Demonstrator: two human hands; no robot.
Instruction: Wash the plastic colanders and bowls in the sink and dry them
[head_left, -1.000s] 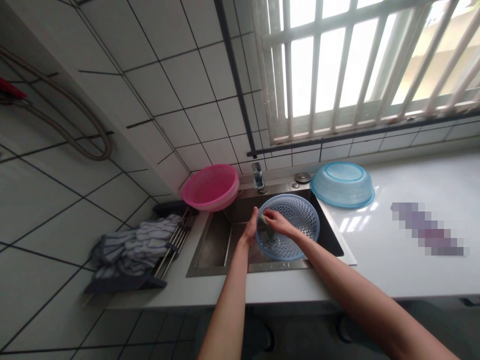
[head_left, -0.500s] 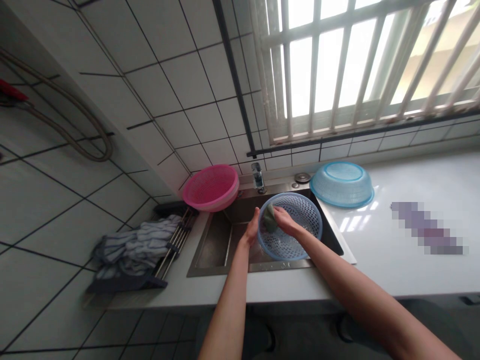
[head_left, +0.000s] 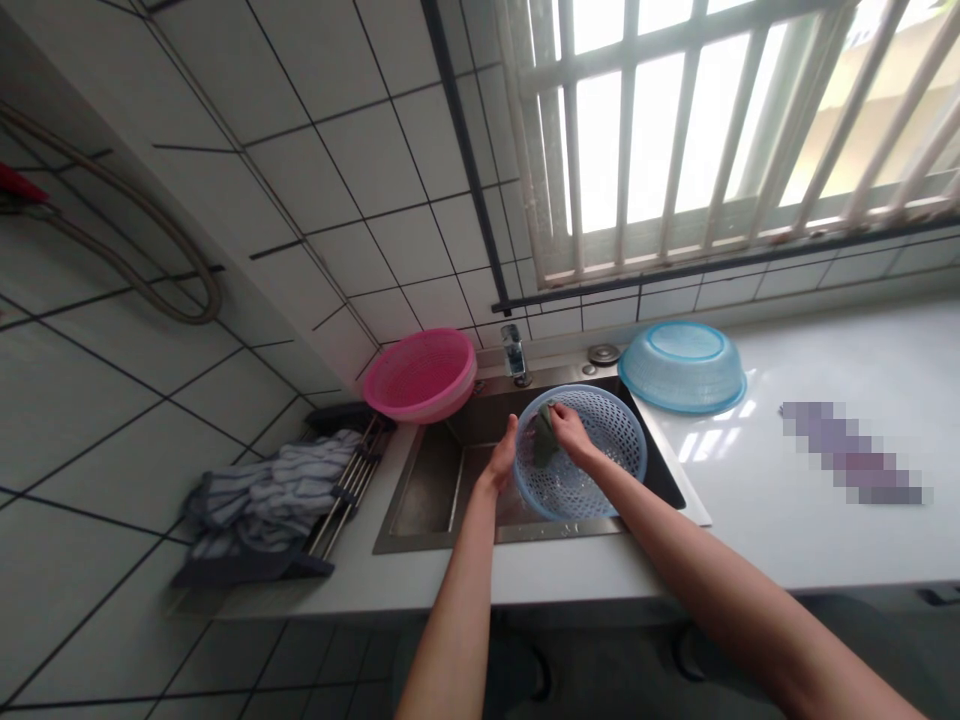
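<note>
A light blue plastic colander (head_left: 615, 440) with many holes is tilted over the sink (head_left: 424, 495), its open side towards me. My left hand (head_left: 502, 462) grips it at its left rim, thumb up; the other fingers are partly hidden behind it. Inside the colander, my right hand (head_left: 570, 432) pinches a dark green cloth (head_left: 545, 445), which hangs against the inner left wall. Drops of water lie on the sink's front edge.
Behind the sink stands a faucet (head_left: 514, 352). A pink colander (head_left: 420, 375) leans at the back left, and an upturned blue basin (head_left: 682, 370) sits on the right counter. Striped cloths (head_left: 277, 490) lie on a rack at left. A pixelated patch hides something at right.
My right hand has shifted slightly up, and the green cloth hangs longer below it, a little further right. My left hand stays at the colander's rim.
</note>
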